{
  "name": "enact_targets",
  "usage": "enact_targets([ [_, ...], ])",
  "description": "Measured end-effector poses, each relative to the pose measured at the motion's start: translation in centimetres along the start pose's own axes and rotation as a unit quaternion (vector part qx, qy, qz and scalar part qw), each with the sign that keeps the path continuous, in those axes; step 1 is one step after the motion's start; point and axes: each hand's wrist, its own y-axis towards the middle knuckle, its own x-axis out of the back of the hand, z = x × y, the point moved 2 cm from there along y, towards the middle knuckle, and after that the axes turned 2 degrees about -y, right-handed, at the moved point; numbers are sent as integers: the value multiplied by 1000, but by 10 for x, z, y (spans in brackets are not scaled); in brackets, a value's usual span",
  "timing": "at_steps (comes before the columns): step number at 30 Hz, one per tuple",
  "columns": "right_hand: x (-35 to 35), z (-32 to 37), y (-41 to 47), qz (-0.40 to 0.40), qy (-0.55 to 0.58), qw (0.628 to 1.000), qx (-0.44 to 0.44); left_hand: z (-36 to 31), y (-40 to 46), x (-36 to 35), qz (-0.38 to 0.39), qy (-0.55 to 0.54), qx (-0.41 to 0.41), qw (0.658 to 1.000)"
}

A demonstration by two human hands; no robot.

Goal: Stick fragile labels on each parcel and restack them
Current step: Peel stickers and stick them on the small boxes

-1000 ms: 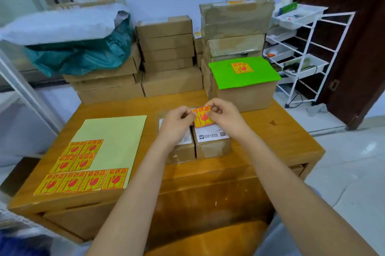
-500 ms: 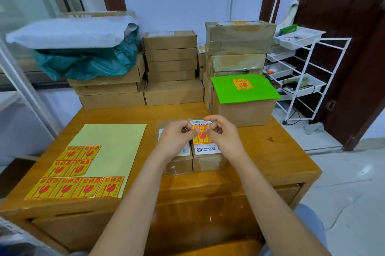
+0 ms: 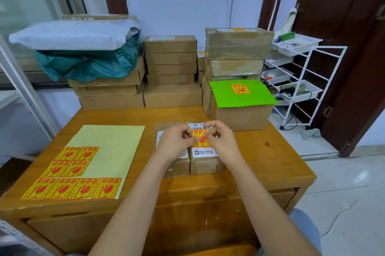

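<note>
Wooden table (image 3: pixel 270 164), label sheet (image 3: pixel 108 151), stacked cardboard parcels (image 3: pixel 170 72), white rack (image 3: pixel 308 80)

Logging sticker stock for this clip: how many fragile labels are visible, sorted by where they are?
On the backing sheet: 8
Pinched between left hand and right hand, over the small parcel: 1
On the green-topped parcel: 1
On the top box of the tall stack, edge only visible: 1
Total: 11
</note>
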Motion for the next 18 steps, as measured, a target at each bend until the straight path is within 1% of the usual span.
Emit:
enact_targets([
  [7,-1,-2,1,2,-15,1000,2,-1,0,0,3,15,-6,1000],
  [18,1,7,-3,10,-98,995,22,-1,0,-1,6,29,-11,999],
])
